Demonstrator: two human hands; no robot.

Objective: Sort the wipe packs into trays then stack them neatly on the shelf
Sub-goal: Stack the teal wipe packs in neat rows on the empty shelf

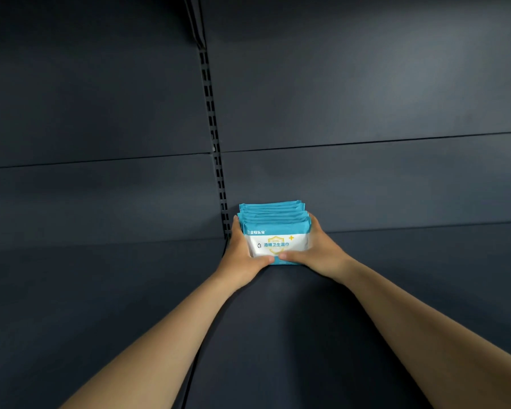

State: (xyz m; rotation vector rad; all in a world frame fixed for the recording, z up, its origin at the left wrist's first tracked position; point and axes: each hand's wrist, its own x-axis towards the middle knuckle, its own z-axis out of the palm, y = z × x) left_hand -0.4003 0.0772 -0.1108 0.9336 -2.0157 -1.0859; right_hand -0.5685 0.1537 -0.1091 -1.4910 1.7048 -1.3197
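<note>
Left hand and right hand each clamped the packs on the shelf, thumbs in front.

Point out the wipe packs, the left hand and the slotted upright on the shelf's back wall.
wipe packs [273, 243]: head view, white label of the front pack.
left hand [242, 255]: head view, back of the hand.
slotted upright [211, 113]: head view, mid-length of the slotted strip.
</note>
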